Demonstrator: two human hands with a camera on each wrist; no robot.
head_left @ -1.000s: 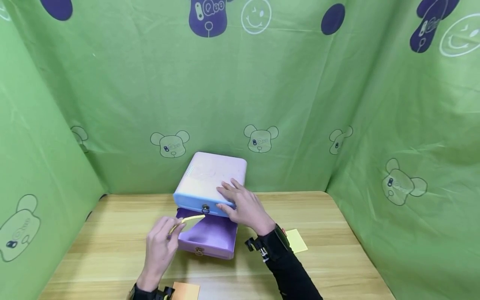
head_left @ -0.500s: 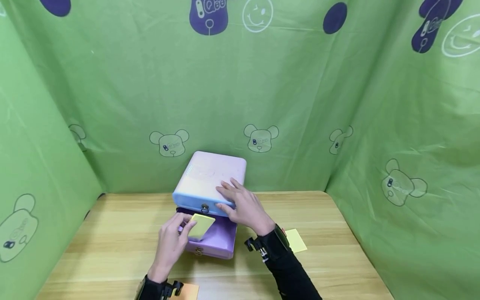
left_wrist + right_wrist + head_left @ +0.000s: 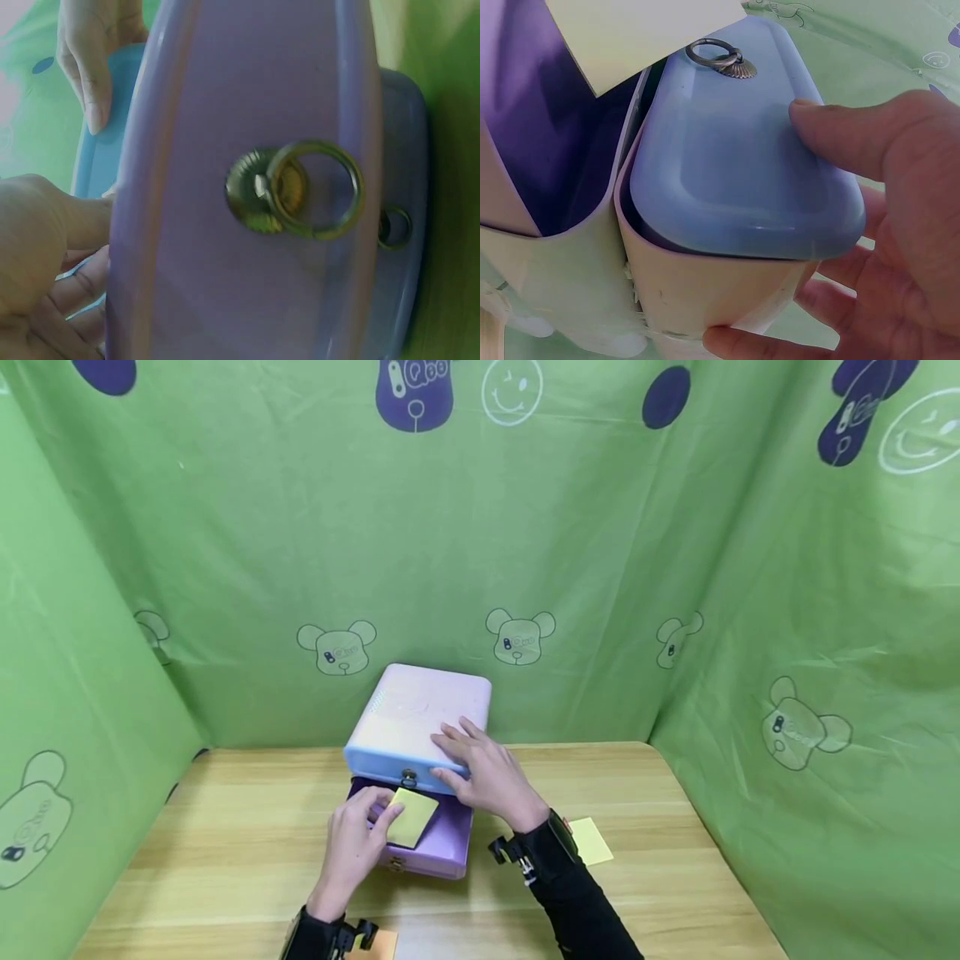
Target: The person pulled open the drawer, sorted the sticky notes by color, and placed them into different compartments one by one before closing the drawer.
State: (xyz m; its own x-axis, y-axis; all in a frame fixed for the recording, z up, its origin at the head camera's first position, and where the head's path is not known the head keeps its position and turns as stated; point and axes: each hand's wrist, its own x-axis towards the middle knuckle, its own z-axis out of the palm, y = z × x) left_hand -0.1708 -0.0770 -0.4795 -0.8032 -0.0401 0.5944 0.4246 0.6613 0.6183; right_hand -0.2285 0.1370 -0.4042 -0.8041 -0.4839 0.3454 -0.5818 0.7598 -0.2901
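My left hand [image 3: 352,843] pinches a yellow sticky note [image 3: 412,818] by its left edge. The note is tilted above the pulled-out purple drawer [image 3: 448,835] of a small drawer cabinet [image 3: 423,706]. In the right wrist view, a corner of the note [image 3: 641,37] hangs over the drawer's inside. My right hand [image 3: 491,772] rests on the cabinet's pale top, fingers spread. Its thumb touches the front of the blue upper drawer [image 3: 742,157], which is closed. The left wrist view shows the purple drawer's front with a brass ring pull [image 3: 319,187]; the note is hidden there.
Another yellow note [image 3: 591,842] lies on the wooden table [image 3: 675,893] right of the cabinet, by my right wrist. An orange note [image 3: 381,946] lies near the front, partly behind my left wrist. Green printed cloth [image 3: 427,543] stands behind and along both sides.
My left hand has moved right and turned the yellow note from edge-on to face-up over the purple drawer. My right hand stays in place on the cabinet.
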